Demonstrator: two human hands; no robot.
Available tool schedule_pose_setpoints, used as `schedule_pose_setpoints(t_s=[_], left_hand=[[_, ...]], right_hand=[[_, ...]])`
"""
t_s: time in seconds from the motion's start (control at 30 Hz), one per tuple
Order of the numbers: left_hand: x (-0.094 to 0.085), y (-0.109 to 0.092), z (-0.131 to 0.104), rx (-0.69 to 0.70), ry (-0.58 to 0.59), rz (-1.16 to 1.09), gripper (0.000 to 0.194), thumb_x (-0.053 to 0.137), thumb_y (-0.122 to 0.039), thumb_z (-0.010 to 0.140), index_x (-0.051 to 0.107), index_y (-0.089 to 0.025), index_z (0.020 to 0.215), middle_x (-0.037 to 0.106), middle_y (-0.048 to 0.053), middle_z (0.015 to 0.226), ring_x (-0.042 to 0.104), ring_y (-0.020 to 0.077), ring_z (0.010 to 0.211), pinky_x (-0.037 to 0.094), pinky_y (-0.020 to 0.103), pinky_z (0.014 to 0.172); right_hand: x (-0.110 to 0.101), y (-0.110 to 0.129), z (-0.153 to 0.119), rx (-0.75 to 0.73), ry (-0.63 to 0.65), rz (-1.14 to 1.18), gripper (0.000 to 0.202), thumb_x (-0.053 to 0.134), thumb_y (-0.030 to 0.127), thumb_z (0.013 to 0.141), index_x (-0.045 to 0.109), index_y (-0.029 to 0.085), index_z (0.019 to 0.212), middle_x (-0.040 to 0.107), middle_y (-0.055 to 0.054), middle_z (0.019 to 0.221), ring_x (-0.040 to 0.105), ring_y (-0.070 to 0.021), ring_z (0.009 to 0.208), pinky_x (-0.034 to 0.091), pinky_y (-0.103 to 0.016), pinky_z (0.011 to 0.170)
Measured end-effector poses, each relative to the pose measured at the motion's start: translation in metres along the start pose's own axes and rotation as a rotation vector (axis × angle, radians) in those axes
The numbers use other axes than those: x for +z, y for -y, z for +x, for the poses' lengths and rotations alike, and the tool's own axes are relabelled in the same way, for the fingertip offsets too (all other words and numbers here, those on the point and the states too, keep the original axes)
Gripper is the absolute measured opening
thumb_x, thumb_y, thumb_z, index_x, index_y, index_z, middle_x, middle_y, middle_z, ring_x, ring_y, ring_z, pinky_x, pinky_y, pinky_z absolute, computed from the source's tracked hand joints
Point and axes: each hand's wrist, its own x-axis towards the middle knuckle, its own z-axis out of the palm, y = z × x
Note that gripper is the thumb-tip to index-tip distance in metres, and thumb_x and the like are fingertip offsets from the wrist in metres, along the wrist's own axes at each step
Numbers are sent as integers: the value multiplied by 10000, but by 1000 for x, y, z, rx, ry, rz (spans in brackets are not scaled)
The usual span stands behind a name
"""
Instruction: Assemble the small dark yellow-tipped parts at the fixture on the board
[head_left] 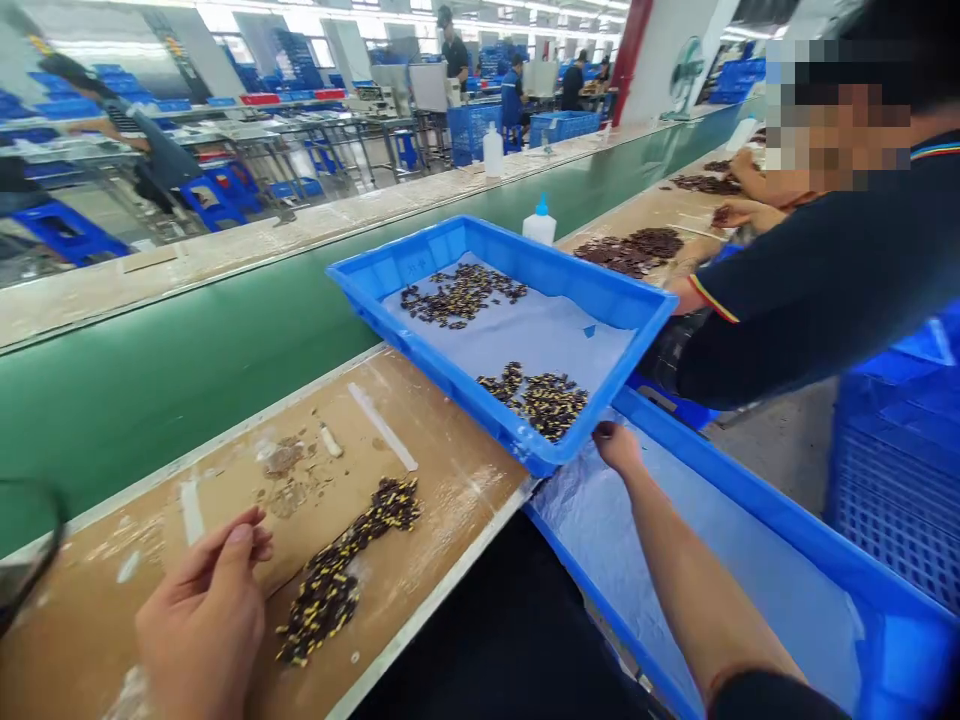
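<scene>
A blue tray (450, 378) lined with white sheet holds two piles of small dark-and-yellow pieces (553, 403). It lies tilted across the bench edge and the green belt. My right hand (617, 446) is at the tray's near right corner, its fingers curled and partly hidden under the rim. My left hand (217, 590) is over the brown bench at the lower left, thumb and fingers pressed together; whatever lies between them is too small to make out. Right of it, a long pile of similar dark-and-yellow pieces (326, 590) lies on the bench.
Below the tray, a second blue tray (757, 490) with white lining extends to the lower right. A person's arm (690, 292) is beside dark brown pieces (637, 250) on the right. A white bottle (539, 226) stands behind the tray. The green belt (187, 380) runs beyond the bench.
</scene>
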Motion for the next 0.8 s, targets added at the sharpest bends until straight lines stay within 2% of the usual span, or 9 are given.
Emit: schedule_pose_setpoints(t_s=[0.1, 0.17, 0.23, 0.27, 0.33, 0.4, 0.5, 0.67, 0.8], left_hand=[[4, -6, 3, -182, -80, -184, 292, 813, -408, 784, 796, -208, 995, 776, 49, 952, 657, 135, 724, 563, 249, 647], [6, -7, 5, -188, -71, -211, 340, 797, -434, 796, 786, -184, 1027, 760, 56, 913, 655, 130, 724, 557, 244, 665], [8, -7, 5, -172, -52, -221, 355, 769, -450, 826, 778, -168, 1041, 745, 57, 869, 648, 123, 713, 547, 233, 665], [8, -9, 5, -156, -41, -221, 353, 754, -452, 843, 776, -165, 1047, 741, 57, 859, 646, 120, 710, 545, 229, 666], [6, -18, 3, -105, -22, -202, 341, 723, -450, 874, 775, -162, 1050, 736, 59, 847, 648, 123, 709, 551, 233, 675], [-1, -33, -1, -44, -20, -183, 318, 697, -436, 901, 778, -167, 1049, 732, 58, 825, 656, 130, 707, 561, 244, 683], [-24, -60, -16, 81, -40, -197, 218, 666, -346, 938, 780, -201, 1054, 725, 40, 801, 664, 126, 707, 562, 240, 683], [-84, -71, -69, 318, -52, -105, 269, 608, -118, 943, 761, -252, 1119, 711, 4, 797, 661, 103, 700, 543, 217, 665], [-121, -47, -118, 184, -106, 133, 283, 614, -90, 922, 755, -250, 1110, 713, -12, 795, 675, 107, 703, 551, 213, 671]], right_hand=[[-11, 17, -54, -150, 127, 25, 308, 466, 246, 1021, 745, 137, 951, 751, -108, 940, 707, -249, 925, 536, -364, 826], [-15, 38, -94, -332, 348, 91, 281, 529, 299, 991, 750, 206, 845, 734, -15, 767, 699, -193, 749, 523, -287, 699], [-16, 70, -130, -574, 711, 280, 308, 537, 392, 1006, 741, 227, 844, 730, -1, 766, 687, -179, 733, 505, -268, 665], [-14, 90, -146, -662, 724, 328, 286, 551, 419, 1006, 742, 239, 892, 736, 0, 810, 681, -175, 753, 500, -267, 675], [-6, 132, -168, -838, 587, 390, 236, 577, 421, 999, 738, 248, 1000, 740, -16, 919, 665, -172, 783, 492, -273, 692], [7, 172, -176, -945, 344, 419, 225, 563, 390, 1008, 723, 240, 1058, 730, -42, 998, 656, -177, 811, 492, -286, 713], [26, 213, -166, -965, 81, 401, 220, 548, 372, 1012, 711, 225, 1020, 719, -59, 999, 657, -193, 832, 503, -308, 749], [34, 234, -144, -1008, 47, 208, 198, 596, 382, 982, 729, 236, 993, 717, -39, 966, 646, -181, 732, 505, -317, 695], [30, 232, -140, -1076, 59, 78, 210, 572, 388, 1002, 724, 248, 1046, 714, -38, 998, 665, -177, 745, 523, -312, 700]])
